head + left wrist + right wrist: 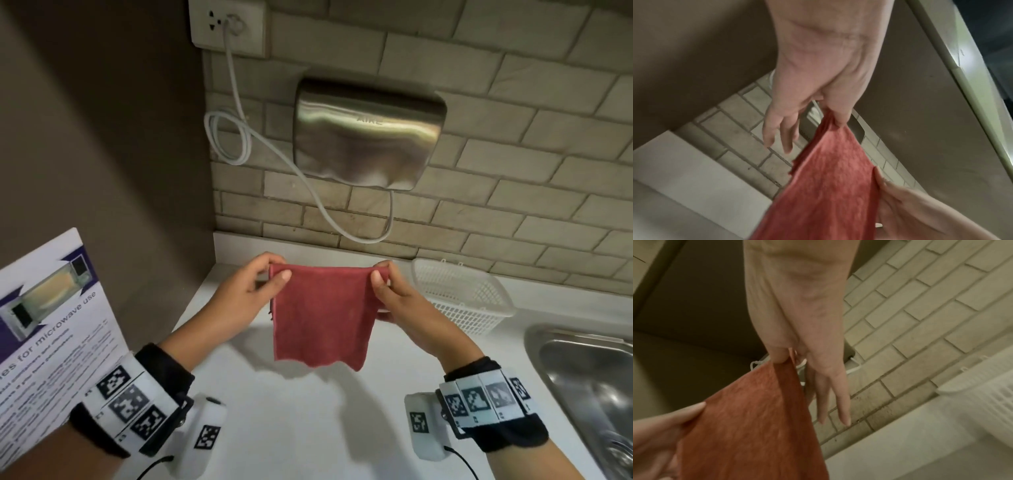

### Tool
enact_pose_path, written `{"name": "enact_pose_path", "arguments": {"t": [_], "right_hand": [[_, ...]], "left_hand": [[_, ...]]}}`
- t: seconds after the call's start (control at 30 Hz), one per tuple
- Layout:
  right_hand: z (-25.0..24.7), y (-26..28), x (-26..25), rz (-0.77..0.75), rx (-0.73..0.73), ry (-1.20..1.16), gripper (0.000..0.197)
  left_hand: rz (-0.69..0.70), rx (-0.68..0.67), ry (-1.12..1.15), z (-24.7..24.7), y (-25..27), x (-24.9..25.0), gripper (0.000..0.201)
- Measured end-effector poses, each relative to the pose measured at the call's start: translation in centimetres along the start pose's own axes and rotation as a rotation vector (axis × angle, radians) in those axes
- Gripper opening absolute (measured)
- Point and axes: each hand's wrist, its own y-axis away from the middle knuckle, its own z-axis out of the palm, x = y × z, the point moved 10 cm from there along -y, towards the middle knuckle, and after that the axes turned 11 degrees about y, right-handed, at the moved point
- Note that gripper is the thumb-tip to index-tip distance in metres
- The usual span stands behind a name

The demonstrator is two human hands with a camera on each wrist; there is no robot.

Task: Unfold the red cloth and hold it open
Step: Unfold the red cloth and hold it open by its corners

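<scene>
Nearest the lens, at the bottom of the head view, two wrist bands with black-and-white markers are seen. Above them, at mid-frame, the red cloth is held up over the white counter — clear of it, so the fabric can hang freely. Its upper left corner is pinched between thumb and forefinger of the left hand; the upper right corner is pinched likewise by the right hand, whose remaining fingers are left loose. The hands are kept apart so the top edge is drawn nearly taut. The unfolding is judged largely done — though layered edges at the left side suggest a fold may remain. A white basket stands at right.
</scene>
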Motion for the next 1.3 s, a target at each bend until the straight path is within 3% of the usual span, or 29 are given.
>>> {"name": "enact_pose_path", "arguments": {"t": [0.1,0.2,0.3,0.43,0.53,0.6,0.63,0.73,0.87,1.03,1.2,1.3], "right_hand": [[1.1,-0.3,-1.1,-0.009,0.016,0.075,0.027],[1.0,-0.7,-1.3,0.034,0.107,0.122,0.017],[1.1,-0.5,-0.4,0.150,0.134,-0.063,0.022],[2.9,0.3,0.2,0.233,0.014,-0.450,0.047],[3.7,0.5,-0.8,0.166,-0.053,-0.616,0.051],[4.0,0.8,-1.4,0.131,-0.080,-0.550,0.051],[4.3,1.0,-1.6,0.121,-0.089,-0.484,0.052],[4.6,1.0,-1.4,0.099,-0.073,-0.280,0.060],[4.2,1.2,-2.4,0.056,-0.016,0.096,0.062],[4.0,1.1,-5.3,-0.142,0.093,0.640,0.035],[3.3,1.1,-4.8,0.006,0.083,0.707,0.022],[3.3,1.3,-4.6,0.036,0.114,0.482,0.020]], "left_hand": [[-0.035,-0.067,-0.082,0.7,-0.1,-0.6,0.025],[-0.097,-0.014,-0.115,-0.2,-0.1,-1.4,0.004],[-0.339,0.095,0.255,-1.3,0.7,-3.4,0.013],[-0.474,0.166,0.683,-1.4,2.4,-3.8,0.016],[-0.452,0.041,0.557,-1.2,3.4,-3.9,0.052],[-0.392,-0.034,0.370,-1.4,3.7,-3.7,0.079],[-0.361,-0.063,0.309,-1.4,3.8,-3.4,0.082],[-0.225,-0.108,0.124,-1.2,3.5,-2.6,0.069],[-0.002,0.035,-0.282,-2.5,3.1,-0.4,0.052],[0.063,0.106,-0.249,-3.7,3.2,0.5,0.035],[0.104,0.178,-0.330,-5.2,3.4,0.8,0.015],[0.079,0.216,-0.235,-6.0,3.2,0.4,0.004]]}}
